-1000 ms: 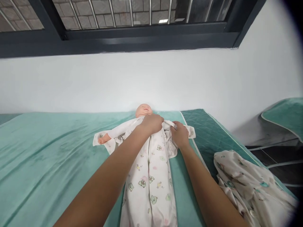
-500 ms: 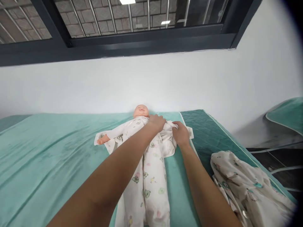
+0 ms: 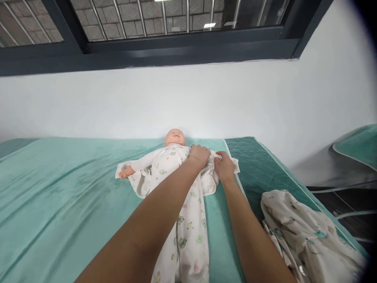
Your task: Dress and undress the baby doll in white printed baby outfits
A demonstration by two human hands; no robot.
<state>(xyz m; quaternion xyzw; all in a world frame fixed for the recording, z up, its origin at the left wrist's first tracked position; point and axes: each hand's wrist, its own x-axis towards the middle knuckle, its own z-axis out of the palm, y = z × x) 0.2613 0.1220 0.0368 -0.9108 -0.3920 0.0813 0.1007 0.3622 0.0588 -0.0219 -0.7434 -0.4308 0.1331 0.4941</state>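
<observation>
A baby doll (image 3: 174, 136) lies on its back with its head toward the wall, dressed in white printed baby clothes (image 3: 188, 228). Its arm on the left side is stretched out, the hand (image 3: 126, 172) showing past the sleeve. At the shoulder on the right side, my left hand (image 3: 200, 155) is closed on the white sleeve cloth. Just right of it, my right hand (image 3: 224, 166) pinches the same sleeve (image 3: 210, 169), bunched between the two hands. The doll's other arm is hidden by cloth and my hands.
A light green sheet (image 3: 73, 196) covers the bed, with a darker quilted strip (image 3: 246, 161) along the right. Crumpled printed white cloth (image 3: 309, 232) lies at the lower right. Behind are a white wall (image 3: 132, 102) and a dark-framed barred window (image 3: 188, 49).
My left hand has shifted slightly right along the sleeve, nearer my right hand. My right hand stays nearly in place. The view has moved a little.
</observation>
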